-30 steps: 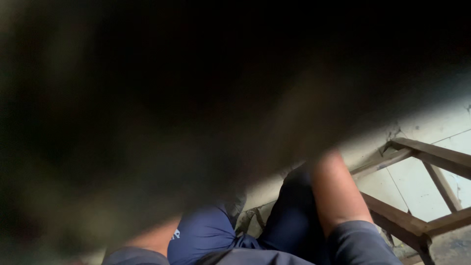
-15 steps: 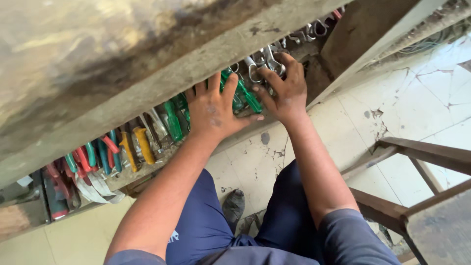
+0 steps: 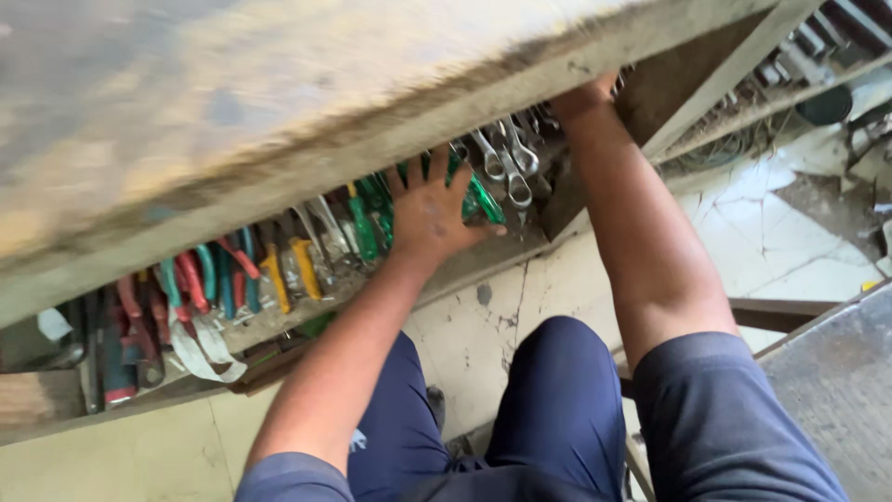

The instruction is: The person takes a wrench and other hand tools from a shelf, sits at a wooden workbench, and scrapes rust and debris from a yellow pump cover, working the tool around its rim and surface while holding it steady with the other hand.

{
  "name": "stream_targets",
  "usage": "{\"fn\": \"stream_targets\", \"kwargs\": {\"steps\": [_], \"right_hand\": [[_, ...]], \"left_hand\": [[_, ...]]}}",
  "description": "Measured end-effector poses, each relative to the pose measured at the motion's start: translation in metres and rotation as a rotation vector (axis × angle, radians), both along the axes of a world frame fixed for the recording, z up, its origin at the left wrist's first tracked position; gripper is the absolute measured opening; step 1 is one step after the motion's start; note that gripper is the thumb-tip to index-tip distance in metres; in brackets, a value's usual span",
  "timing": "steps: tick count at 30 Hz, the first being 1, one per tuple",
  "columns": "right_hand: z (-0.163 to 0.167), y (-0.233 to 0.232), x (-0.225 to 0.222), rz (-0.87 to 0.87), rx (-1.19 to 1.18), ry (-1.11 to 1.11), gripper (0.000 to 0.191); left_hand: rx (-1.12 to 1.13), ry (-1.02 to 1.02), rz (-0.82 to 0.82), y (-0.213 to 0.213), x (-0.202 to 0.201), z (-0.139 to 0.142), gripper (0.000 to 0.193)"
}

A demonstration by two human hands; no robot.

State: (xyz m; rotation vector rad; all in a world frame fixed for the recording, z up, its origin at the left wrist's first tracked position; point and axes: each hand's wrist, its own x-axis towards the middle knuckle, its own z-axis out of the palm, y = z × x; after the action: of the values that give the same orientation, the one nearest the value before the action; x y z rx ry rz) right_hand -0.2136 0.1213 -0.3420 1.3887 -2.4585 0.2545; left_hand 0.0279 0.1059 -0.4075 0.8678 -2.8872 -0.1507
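Observation:
My left hand [image 3: 429, 216] lies flat, fingers spread, on green-handled tools [image 3: 372, 218] on a low shelf [image 3: 483, 265] under a worn wooden bench top [image 3: 279, 102]. It holds nothing. Just right of it hang several silver spanners [image 3: 513, 165]. My right hand [image 3: 585, 95] reaches further back under the bench top's edge. Only the back of this hand and the wrist show, and the fingers are hidden. Both forearms stretch out from my grey sleeves over my dark blue trousers [image 3: 548, 409].
Pliers and cutters with red, teal and yellow handles [image 3: 223, 279] fill the shelf's left part. More metal tools [image 3: 818, 37] lie on a shelf at the top right. Cracked pale floor tiles [image 3: 780, 242] and a wooden frame [image 3: 790, 316] are on the right.
A dark blur filled the view a second ago and has cleared. My right hand has left the spanners and gone deeper under the bench top. My left hand stays on the green handles.

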Motion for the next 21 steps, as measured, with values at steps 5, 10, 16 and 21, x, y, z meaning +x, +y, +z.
{"fn": "stream_targets", "kwargs": {"steps": [5,10,16,21], "right_hand": [[0.02,-0.008,0.007,0.015,0.037,-0.137,0.034],[0.025,-0.018,0.005,0.024,0.043,-0.194,0.034],[0.012,-0.017,-0.002,0.001,0.037,-0.198,0.034],[0.004,-0.017,-0.005,-0.01,0.035,-0.208,0.035]], "left_hand": [[0.008,0.019,-0.015,-0.002,0.001,0.003,0.102],[0.016,0.06,-0.025,-0.005,0.003,0.002,0.093],[0.024,0.152,-0.057,-0.004,0.005,-0.005,0.102],[0.025,0.168,-0.061,-0.005,0.006,-0.011,0.098]]}}
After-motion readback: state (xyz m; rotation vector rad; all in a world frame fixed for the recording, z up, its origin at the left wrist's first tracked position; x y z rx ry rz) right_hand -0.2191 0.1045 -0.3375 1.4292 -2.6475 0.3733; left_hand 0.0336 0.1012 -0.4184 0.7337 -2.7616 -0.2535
